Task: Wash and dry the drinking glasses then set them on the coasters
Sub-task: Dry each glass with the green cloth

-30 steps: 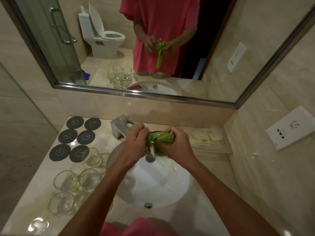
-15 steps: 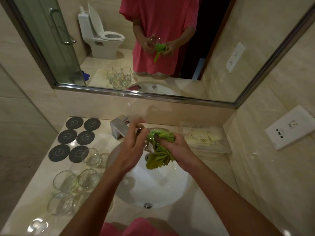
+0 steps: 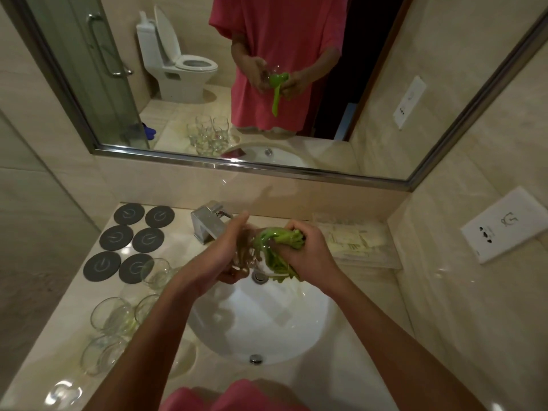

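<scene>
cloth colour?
Bright green cloth, gripped by the right hand; clearest in the head view.

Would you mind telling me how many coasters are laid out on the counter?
6 coasters, left of the tap in three rows of two: back, middle, front. All bare.

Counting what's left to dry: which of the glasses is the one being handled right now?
The glass over the sink, gripped by the left hand with the green cloth stuffed in by the right hand; the others sit untouched on the counter.
</scene>
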Action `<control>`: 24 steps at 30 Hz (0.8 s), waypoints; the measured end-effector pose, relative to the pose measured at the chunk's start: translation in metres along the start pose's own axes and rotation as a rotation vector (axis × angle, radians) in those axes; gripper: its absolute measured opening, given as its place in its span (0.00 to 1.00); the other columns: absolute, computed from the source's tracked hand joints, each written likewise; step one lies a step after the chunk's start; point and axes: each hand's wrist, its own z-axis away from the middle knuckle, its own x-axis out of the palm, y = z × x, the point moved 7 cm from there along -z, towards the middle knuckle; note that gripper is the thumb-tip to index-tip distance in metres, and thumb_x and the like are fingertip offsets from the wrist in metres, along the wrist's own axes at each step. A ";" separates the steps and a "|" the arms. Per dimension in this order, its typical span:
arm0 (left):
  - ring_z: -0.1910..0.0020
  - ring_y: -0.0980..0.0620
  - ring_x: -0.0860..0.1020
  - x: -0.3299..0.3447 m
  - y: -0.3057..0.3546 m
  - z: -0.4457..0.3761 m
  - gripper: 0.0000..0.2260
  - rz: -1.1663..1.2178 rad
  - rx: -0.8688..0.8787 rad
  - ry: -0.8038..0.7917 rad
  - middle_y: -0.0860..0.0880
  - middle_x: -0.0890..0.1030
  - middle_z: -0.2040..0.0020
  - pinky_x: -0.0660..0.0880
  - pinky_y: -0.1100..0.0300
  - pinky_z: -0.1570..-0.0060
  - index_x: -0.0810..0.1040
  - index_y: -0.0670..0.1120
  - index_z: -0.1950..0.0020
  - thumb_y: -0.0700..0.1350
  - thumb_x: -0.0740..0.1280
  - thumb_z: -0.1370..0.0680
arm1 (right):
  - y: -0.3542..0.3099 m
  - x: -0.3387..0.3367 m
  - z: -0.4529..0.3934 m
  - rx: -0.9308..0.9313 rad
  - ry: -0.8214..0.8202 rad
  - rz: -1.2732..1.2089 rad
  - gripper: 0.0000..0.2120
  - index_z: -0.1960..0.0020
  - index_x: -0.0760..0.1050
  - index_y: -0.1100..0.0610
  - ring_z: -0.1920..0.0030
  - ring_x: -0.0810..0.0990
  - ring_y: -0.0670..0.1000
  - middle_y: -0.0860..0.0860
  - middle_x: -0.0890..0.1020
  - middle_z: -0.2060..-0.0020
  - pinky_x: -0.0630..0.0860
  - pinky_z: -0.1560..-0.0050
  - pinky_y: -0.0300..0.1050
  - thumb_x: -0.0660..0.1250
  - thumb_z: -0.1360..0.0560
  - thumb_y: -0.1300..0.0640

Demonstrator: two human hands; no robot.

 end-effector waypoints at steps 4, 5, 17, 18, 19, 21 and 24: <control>0.67 0.56 0.73 0.001 0.013 0.000 0.11 -0.113 0.457 0.102 0.45 0.76 0.56 0.71 0.62 0.70 0.72 0.55 0.42 0.58 0.59 0.19 | 0.019 0.012 0.010 0.355 -0.090 -0.385 0.14 0.45 0.82 0.60 0.52 0.86 0.55 0.56 0.87 0.53 0.83 0.50 0.50 0.76 0.27 0.55; 0.64 0.57 0.74 0.002 0.016 0.002 0.08 -0.104 0.566 0.183 0.46 0.76 0.56 0.73 0.63 0.66 0.73 0.53 0.44 0.54 0.60 0.19 | 0.020 0.017 0.013 0.413 -0.146 -0.438 0.16 0.43 0.82 0.59 0.49 0.86 0.57 0.57 0.87 0.51 0.82 0.46 0.53 0.76 0.28 0.53; 0.76 0.48 0.73 0.008 -0.028 -0.010 0.27 0.081 -0.138 0.066 0.39 0.80 0.65 0.62 0.65 0.77 0.80 0.39 0.52 0.62 0.56 0.19 | -0.021 0.003 0.007 -0.239 -0.176 0.374 0.12 0.54 0.74 0.53 0.65 0.78 0.52 0.50 0.80 0.65 0.76 0.66 0.52 0.75 0.31 0.63; 0.76 0.48 0.73 0.008 -0.027 -0.008 0.30 0.135 -0.154 0.023 0.38 0.80 0.64 0.61 0.66 0.77 0.80 0.39 0.51 0.65 0.55 0.20 | -0.020 0.002 0.007 -0.220 -0.151 0.331 0.11 0.56 0.74 0.53 0.66 0.77 0.52 0.50 0.79 0.67 0.75 0.67 0.52 0.75 0.31 0.64; 0.75 0.48 0.73 0.008 -0.025 -0.007 0.31 0.164 -0.152 -0.014 0.39 0.80 0.64 0.60 0.67 0.77 0.80 0.40 0.51 0.67 0.53 0.20 | -0.017 0.002 0.007 -0.178 -0.116 0.274 0.11 0.57 0.74 0.54 0.67 0.76 0.52 0.51 0.79 0.68 0.74 0.68 0.53 0.74 0.31 0.65; 0.73 0.50 0.73 0.006 -0.019 -0.004 0.32 0.116 -0.088 -0.059 0.41 0.80 0.65 0.60 0.65 0.75 0.79 0.41 0.51 0.68 0.50 0.20 | -0.009 0.000 0.006 -0.062 -0.046 0.138 0.09 0.60 0.74 0.57 0.67 0.76 0.51 0.52 0.78 0.68 0.75 0.66 0.52 0.74 0.29 0.65; 0.72 0.50 0.74 0.003 -0.008 -0.008 0.23 -0.037 0.206 -0.011 0.42 0.80 0.63 0.65 0.60 0.75 0.73 0.45 0.47 0.63 0.52 0.18 | 0.003 0.001 0.008 0.084 0.021 -0.070 0.11 0.59 0.74 0.62 0.65 0.76 0.50 0.53 0.77 0.67 0.77 0.64 0.50 0.75 0.25 0.60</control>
